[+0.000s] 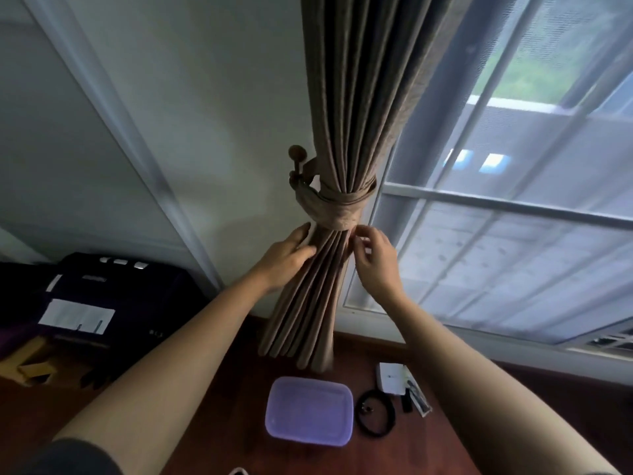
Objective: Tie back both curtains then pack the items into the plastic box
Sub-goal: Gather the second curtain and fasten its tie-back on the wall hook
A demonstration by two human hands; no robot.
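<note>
A brown pleated curtain hangs beside the window, gathered by a matching tieback looped to a wooden wall hook. My left hand lies flat against the pleats just under the tieback, fingers apart. My right hand is at the other side of the pleats, fingertips curled at the tieback's lower edge. On the floor below sit a purple-lidded plastic box, a coiled black cable, a small white box and a dark pen-like item.
A window with white bars fills the right side. A black case with white papers stands at the left by the wall, with yellow cardboard in front of it. The floor is dark red wood.
</note>
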